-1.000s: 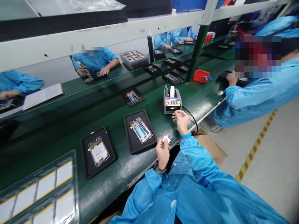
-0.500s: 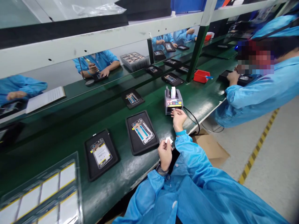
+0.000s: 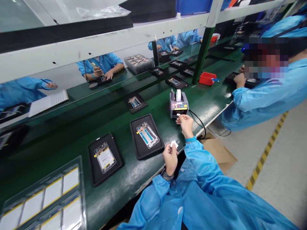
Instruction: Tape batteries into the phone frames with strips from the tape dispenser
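Between the thumb and fingers of my left hand point(image 3: 170, 159) is a small white piece point(image 3: 174, 144), pinched near the table's front edge. My right hand point(image 3: 186, 124) is closed on a small white piece of tape point(image 3: 178, 114), just in front of the tape dispenser point(image 3: 178, 105). A white tape roll point(image 3: 178, 95) sits on top of the dispenser. Left of my hands, a black tray point(image 3: 158, 150) holds an open phone body point(image 3: 148, 135) with blue strips. Farther left, another black tray point(image 3: 96, 179) bears a phone body with a white battery point(image 3: 106, 158) in it.
A clear plastic tray point(image 3: 82, 191) of white batteries lies at the near left. More trayed phones point(image 3: 135, 102) lie along the green bench, with a red bin point(image 3: 206, 78) beyond. A post point(image 3: 203, 54) rises there. A co-worker point(image 3: 271, 92) sits at the right; others work opposite.
My right hand has drawn back slightly from the dispenser, with the white tape piece at its fingertips. My left hand keeps its pinch. Across the bench, a co-worker's tray has been lowered.
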`<state>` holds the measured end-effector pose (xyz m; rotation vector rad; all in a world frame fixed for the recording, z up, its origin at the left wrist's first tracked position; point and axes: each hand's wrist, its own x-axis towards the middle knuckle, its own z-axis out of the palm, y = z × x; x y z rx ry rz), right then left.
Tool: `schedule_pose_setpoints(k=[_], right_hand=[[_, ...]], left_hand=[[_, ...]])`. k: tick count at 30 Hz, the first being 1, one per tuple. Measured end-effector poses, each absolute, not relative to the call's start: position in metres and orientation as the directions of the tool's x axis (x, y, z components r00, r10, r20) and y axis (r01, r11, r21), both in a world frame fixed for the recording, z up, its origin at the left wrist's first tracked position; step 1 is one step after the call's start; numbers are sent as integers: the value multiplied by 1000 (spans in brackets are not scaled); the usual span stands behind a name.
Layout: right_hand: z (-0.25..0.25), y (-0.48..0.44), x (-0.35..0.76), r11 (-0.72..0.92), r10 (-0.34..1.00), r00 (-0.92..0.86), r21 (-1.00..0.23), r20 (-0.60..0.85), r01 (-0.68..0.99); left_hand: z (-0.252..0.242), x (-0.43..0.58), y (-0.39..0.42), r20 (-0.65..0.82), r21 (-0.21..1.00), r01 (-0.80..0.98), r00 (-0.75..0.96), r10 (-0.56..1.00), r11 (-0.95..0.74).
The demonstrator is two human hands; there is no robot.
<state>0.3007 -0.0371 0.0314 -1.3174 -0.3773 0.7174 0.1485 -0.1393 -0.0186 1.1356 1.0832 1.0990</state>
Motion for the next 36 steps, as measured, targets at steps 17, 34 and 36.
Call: schedule_pose_setpoints(k=[17,34,36], right_hand=[[21,-149,277,-196,952,235,-980,-196,-23],[147,17,399,-40,804,574,-950,154,311],[149,38,402,-67,844,526,-952,104,297]], left_hand=[[-11,146,-136,-82,984,-131,250,965,117],[-16,147,-139,-58,994,-75,214,975,76],[-17,147,-139,-55,995,-68,208,977,70]])
